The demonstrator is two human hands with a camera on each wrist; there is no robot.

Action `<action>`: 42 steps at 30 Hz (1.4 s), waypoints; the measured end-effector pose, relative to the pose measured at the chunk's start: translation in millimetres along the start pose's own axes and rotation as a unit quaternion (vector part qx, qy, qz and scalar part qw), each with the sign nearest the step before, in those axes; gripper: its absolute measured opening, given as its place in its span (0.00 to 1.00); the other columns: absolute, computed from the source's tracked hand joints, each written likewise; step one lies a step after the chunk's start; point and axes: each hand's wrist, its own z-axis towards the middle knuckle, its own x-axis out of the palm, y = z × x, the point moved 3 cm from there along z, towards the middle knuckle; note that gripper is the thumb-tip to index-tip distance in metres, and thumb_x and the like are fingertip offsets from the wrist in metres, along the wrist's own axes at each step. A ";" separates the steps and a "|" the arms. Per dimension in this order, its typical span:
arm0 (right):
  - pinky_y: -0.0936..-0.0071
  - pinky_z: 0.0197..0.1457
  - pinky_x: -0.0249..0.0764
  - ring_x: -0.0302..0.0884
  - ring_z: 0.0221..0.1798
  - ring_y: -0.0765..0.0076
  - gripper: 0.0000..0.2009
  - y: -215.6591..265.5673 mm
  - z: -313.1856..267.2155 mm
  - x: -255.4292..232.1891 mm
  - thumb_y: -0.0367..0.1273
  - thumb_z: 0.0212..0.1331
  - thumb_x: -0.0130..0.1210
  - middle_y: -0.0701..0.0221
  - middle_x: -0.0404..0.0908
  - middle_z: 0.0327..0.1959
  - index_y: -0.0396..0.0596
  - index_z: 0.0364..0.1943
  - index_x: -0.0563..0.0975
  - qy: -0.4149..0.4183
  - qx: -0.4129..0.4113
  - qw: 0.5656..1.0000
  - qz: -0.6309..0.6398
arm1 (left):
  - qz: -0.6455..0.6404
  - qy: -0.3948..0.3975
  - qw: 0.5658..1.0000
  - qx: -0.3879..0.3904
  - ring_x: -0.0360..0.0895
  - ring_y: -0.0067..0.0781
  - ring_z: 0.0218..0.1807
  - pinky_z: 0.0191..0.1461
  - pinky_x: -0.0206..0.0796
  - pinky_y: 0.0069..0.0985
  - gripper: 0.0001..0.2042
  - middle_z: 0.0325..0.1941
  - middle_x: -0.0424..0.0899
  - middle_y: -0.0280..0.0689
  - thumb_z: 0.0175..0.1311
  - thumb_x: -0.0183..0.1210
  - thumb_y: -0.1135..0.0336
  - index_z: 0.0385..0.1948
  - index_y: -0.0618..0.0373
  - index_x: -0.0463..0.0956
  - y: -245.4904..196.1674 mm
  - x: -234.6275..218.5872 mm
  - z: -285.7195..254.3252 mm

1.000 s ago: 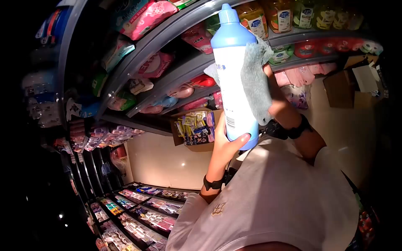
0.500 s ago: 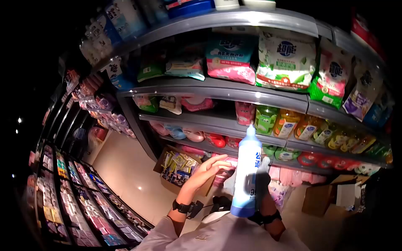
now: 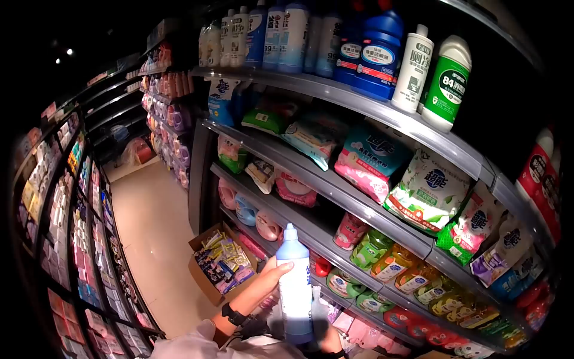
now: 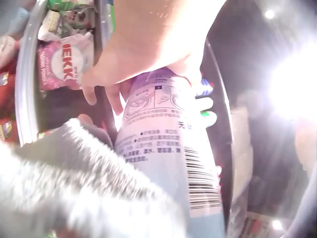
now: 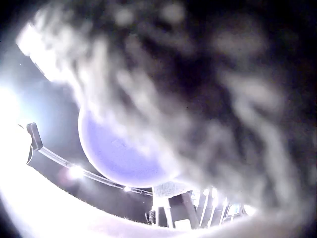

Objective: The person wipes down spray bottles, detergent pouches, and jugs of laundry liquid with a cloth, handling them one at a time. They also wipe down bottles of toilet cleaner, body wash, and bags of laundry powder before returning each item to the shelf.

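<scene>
A blue-and-white bottle (image 3: 294, 293) with a blue cap stands nearly upright before my chest in the head view. My left hand (image 3: 272, 277) grips it just under the shoulder, thumb across the front. In the left wrist view, printed text and a barcode show on the bottle (image 4: 166, 163). A grey fluffy cloth (image 3: 323, 312) lies along its right side. My right hand (image 3: 330, 341), blurred, is low behind the bottle with this cloth, its fingers mostly hidden. The cloth (image 5: 198, 119) fills much of the right wrist view, over the blue bottle base (image 5: 124, 156).
A shelf unit (image 3: 335, 93) ahead carries cleaner bottles on top, bags of washing powder (image 3: 427, 188) below, and dish soap bottles (image 3: 391, 263) lower down. A carton (image 3: 221, 263) of small packets sits on the floor. Another rack (image 3: 84, 239) lines the aisle's left side.
The left hand, off the bottle half a second ago, now grips its upper part. The bottle has turned from barcode side to front label towards the head camera. The head view has swung left and up.
</scene>
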 end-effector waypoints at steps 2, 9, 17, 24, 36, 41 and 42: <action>0.71 0.64 0.66 0.66 0.65 0.67 0.33 -0.6 7.6 4.8 0.33 0.61 0.56 0.65 0.67 0.65 0.42 0.69 0.57 0.010 0.004 1.000 0.000 | -0.063 -0.004 0.998 0.030 0.81 0.30 0.47 0.51 0.76 0.29 0.26 0.48 0.80 0.40 0.61 0.62 0.58 0.56 0.62 0.67 -24.4 20.4 -6.1; 0.71 0.64 0.66 0.66 0.65 0.68 0.32 -4.3 14.6 13.2 0.33 0.61 0.55 0.65 0.67 0.65 0.42 0.69 0.58 0.027 0.009 1.000 0.012 | 0.302 0.054 0.920 0.246 0.72 0.31 0.60 0.64 0.64 0.33 0.44 0.55 0.74 0.38 0.38 0.79 0.60 0.60 0.58 0.61 -70.3 81.8 -57.5; 0.71 0.64 0.66 0.66 0.65 0.68 0.32 0.5 13.1 20.2 0.33 0.61 0.55 0.65 0.67 0.65 0.41 0.69 0.58 0.028 -0.014 0.999 0.036 | 0.407 0.046 0.844 0.348 0.74 0.52 0.59 0.63 0.66 0.43 0.40 0.58 0.75 0.48 0.39 0.78 0.65 0.58 0.59 0.63 -0.8 87.0 -50.4; 0.72 0.64 0.66 0.66 0.65 0.68 0.32 5.1 21.9 27.6 0.33 0.61 0.55 0.66 0.67 0.65 0.41 0.69 0.58 0.011 -0.017 0.999 0.047 | 0.431 0.069 0.806 0.400 0.73 0.53 0.62 0.65 0.65 0.46 0.37 0.59 0.74 0.49 0.45 0.75 0.64 0.58 0.60 0.64 9.1 68.7 -50.7; 0.72 0.64 0.66 0.65 0.65 0.68 0.32 36.4 24.7 0.5 0.34 0.61 0.54 0.66 0.68 0.65 0.41 0.69 0.59 -0.040 -0.065 0.993 0.088 | 0.148 0.014 0.928 0.342 0.71 0.39 0.64 0.68 0.62 0.36 0.35 0.62 0.72 0.45 0.50 0.71 0.69 0.60 0.60 0.62 -27.8 68.7 -72.0; 0.72 0.64 0.66 0.65 0.65 0.68 0.32 20.4 7.8 -14.5 0.34 0.61 0.54 0.66 0.68 0.64 0.41 0.69 0.59 -0.014 -0.030 0.993 0.109 | 0.011 -0.025 0.983 0.183 0.75 0.31 0.56 0.63 0.67 0.34 0.38 0.55 0.76 0.39 0.49 0.72 0.61 0.61 0.63 0.62 -38.6 20.5 -39.7; 0.72 0.64 0.66 0.65 0.65 0.68 0.32 16.0 5.8 -18.9 0.34 0.61 0.54 0.66 0.68 0.64 0.41 0.69 0.59 -0.002 -0.017 0.993 0.114 | -0.043 -0.009 0.985 0.170 0.76 0.32 0.55 0.62 0.68 0.33 0.37 0.55 0.76 0.40 0.52 0.70 0.58 0.61 0.63 0.62 -31.0 15.8 -31.9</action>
